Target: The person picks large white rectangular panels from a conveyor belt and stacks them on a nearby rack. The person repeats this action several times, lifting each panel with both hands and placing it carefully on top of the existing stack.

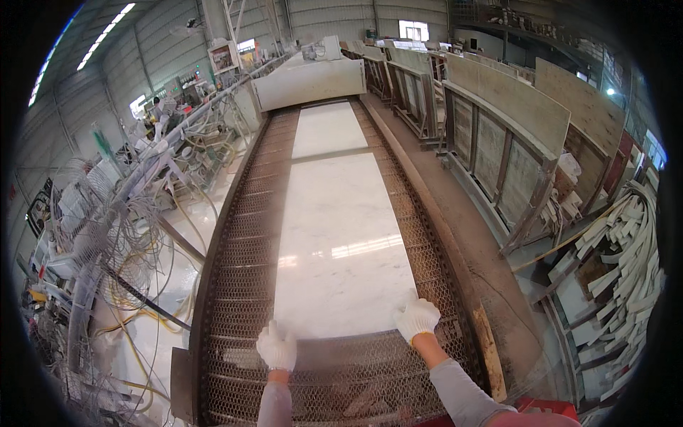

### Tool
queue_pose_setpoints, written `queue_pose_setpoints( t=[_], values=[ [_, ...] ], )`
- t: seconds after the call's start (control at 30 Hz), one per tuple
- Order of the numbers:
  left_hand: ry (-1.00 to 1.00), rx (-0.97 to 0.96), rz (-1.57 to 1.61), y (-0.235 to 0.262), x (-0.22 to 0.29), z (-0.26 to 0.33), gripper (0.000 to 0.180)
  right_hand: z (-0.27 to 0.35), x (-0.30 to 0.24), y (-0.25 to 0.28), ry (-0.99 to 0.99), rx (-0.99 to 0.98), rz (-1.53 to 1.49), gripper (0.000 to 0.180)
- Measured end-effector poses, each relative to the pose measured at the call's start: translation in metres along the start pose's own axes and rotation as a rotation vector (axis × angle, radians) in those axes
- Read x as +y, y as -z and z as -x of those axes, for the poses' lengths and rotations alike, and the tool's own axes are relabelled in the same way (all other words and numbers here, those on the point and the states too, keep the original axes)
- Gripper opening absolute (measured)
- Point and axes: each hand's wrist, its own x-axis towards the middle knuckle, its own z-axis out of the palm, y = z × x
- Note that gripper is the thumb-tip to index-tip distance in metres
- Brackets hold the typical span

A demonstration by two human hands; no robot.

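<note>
A glossy white stone slab with faint grey veins lies flat on a brown wire-mesh conveyor belt. My left hand, in a white knitted glove, is closed at the slab's near left corner. At the near right corner my right hand, gloved the same way, is closed on the edge with its thumb side up. The fingertips of both hands are hidden. Beyond a narrow gap, a second white slab lies farther along the belt, its far end close to a pale machine hood.
Long side rails flank the belt. To the right, wooden boards and slabs lean on racks, and pale strips are piled up. Hoses, wire and pipes clutter the left. Something red sits low at the right.
</note>
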Motion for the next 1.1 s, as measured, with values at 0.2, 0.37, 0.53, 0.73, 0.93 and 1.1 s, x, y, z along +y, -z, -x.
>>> queue_pose_setpoints(
  t=[0.2, 0.37, 0.53, 0.73, 0.93, 1.1],
  values=[
    [0.28, -0.034, -0.316, -0.027, 0.033, -0.013, 0.042, -0.005, 0.004, 0.003, -0.094, -0.048, -0.064, 0.047],
    [0.434, -0.179, -0.318, -0.009, 0.037, -0.029, 0.04, -0.012, 0.026, -0.024, -0.139, 0.031, -0.32, 0.049],
    [0.501, -0.318, -0.189, 0.003, 0.013, -0.041, 0.034, -0.018, 0.046, -0.05, -0.257, 0.123, -0.772, 0.046],
    [0.364, -0.462, -0.147, 0.011, -0.008, -0.045, 0.039, -0.022, 0.06, -0.023, -0.339, -0.39, -0.856, 0.034],
    [0.389, -0.545, -0.062, 0.037, -0.032, -0.044, 0.053, 0.001, 0.058, -0.014, -0.364, -0.61, -0.986, 0.027],
    [0.354, -0.508, 0.088, 0.06, -0.077, 0.0, 0.049, 0.058, 0.067, -0.012, -0.015, -0.758, -0.678, 0.022]
  ],
)
